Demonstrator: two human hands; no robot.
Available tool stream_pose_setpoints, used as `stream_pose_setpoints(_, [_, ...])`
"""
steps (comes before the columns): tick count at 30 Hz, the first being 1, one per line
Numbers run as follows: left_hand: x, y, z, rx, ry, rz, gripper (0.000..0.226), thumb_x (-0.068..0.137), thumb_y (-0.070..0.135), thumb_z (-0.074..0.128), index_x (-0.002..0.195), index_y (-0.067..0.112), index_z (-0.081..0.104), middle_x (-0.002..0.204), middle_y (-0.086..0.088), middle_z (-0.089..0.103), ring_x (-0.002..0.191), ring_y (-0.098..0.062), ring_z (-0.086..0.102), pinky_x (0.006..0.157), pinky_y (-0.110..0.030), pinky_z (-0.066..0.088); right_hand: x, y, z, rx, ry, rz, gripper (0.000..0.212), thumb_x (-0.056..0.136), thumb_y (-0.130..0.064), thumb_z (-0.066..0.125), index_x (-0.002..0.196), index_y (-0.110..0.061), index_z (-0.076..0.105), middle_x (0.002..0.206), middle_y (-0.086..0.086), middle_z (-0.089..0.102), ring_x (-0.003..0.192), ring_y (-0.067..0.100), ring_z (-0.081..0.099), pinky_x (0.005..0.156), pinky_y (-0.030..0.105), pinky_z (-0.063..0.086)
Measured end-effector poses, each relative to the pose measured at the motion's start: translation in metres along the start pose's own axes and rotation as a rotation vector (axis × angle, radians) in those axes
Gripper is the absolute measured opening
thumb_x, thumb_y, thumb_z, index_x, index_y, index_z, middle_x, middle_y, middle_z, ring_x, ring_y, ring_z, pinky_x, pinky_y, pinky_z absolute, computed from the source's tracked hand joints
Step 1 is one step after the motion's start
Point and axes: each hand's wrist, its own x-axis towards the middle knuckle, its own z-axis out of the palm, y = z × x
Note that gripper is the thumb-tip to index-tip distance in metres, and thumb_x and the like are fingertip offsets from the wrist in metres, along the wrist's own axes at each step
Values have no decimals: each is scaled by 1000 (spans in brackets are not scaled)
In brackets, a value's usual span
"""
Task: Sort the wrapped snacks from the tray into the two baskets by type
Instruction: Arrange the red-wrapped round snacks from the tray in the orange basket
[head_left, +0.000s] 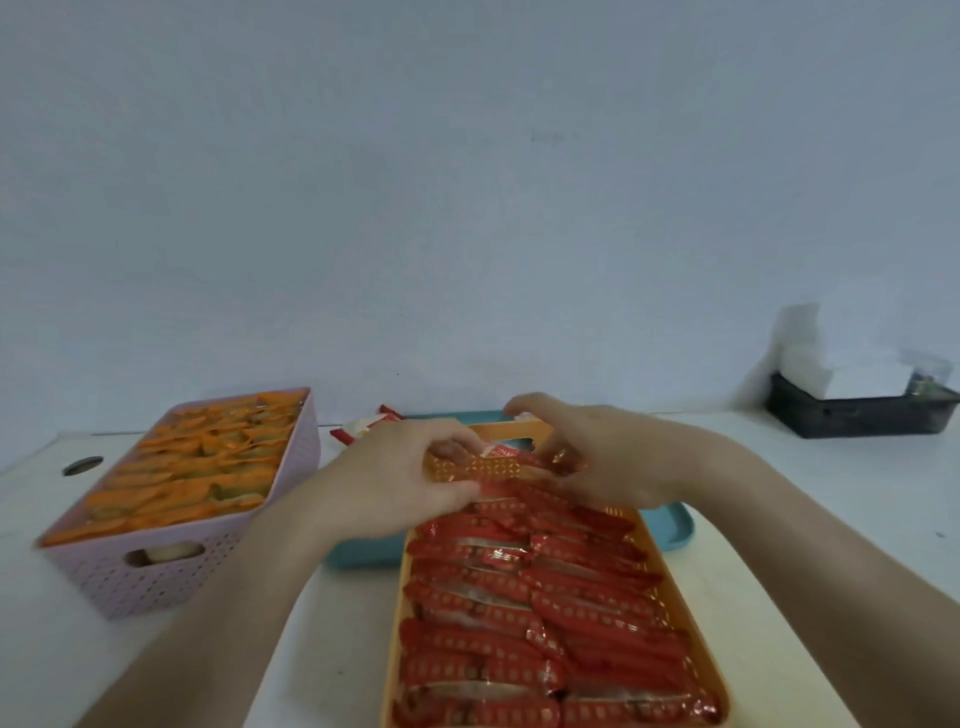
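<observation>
An orange basket (396, 623) in front of me is packed with several red wrapped snacks (493, 613). It rests partly on a teal tray (363, 553). At the basket's far end my left hand (400, 483) and my right hand (597, 457) both pinch one red snack (498, 460) that lies crosswise above the packed rows. A lilac basket (171, 566) at the left is filled with several orange wrapped snacks (202, 467). A few loose snacks (363, 427) lie on the tray behind my left hand, partly hidden.
A black box (857, 410) with white paper in it stands at the far right by the wall. A round hole (82, 465) is in the white table top left of the lilac basket. The wall rises just behind the tray.
</observation>
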Motion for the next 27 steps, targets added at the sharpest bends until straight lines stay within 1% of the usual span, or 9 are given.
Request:
stream_pose_setpoints(3, [1,4,4,88,-55,56,43,87,62,50,124,43,56,118,20,63,110,2,56,97,-28,45,-5,-5,4,-147,20,61,51,98,-46,41,144,-34,22,140,-3,51,120,18,51,97,39,41])
stream_pose_setpoints(5, [4,8,11,290,-101,110,44,92,64,35,121,40,57,112,17,66,104,-5,58,98,-39,42,-5,-7,9,-219,21,124,47,99,-50,35,142,-32,29,143,-6,47,127,19,46,103,48,34])
stream_pose_setpoints(8, [6,10,19,377,-198,83,46,95,61,24,93,32,60,82,14,61,85,-8,54,98,-45,34,-4,-7,19,-201,49,121,27,100,-38,33,121,-31,49,124,-11,58,118,17,51,97,48,27])
stream_pose_setpoints(12, [11,7,21,375,-132,89,49,97,59,20,79,31,56,80,11,63,82,-8,55,100,-45,29,-6,-1,27,-171,180,85,36,94,-14,37,121,-34,50,107,-12,63,106,14,55,94,40,22])
stream_pose_setpoints(16, [12,8,23,438,-129,85,52,97,59,17,76,31,55,77,12,62,84,-8,56,106,-45,22,-10,-2,30,-120,223,45,27,97,-24,33,108,-31,56,88,-14,58,97,11,53,95,37,22])
stream_pose_setpoints(18, [10,8,22,444,-97,99,58,95,61,15,75,28,57,72,11,60,81,-6,56,107,-44,20,-13,-3,31,-142,183,15,27,97,-30,33,103,-29,58,92,-12,60,99,10,51,96,38,22])
stream_pose_setpoints(21, [8,4,11,132,135,114,57,93,61,24,82,24,66,71,8,65,76,-3,61,102,-34,34,-14,-1,21,166,349,-17,23,97,-35,44,101,-27,65,101,-14,65,99,3,55,92,29,37])
stream_pose_setpoints(24, [22,-11,-9,-301,500,4,19,95,29,51,93,27,70,86,11,71,80,4,62,76,-13,47,-3,28,6,423,656,102,15,95,-21,53,99,-24,67,96,-12,69,92,3,62,78,16,45])
stream_pose_setpoints(27, [40,-37,-14,-427,526,-156,15,92,20,58,89,28,70,88,12,69,79,2,62,77,-22,48,11,67,7,440,560,362,23,90,-15,58,112,-22,62,107,3,69,90,20,65,76,28,50])
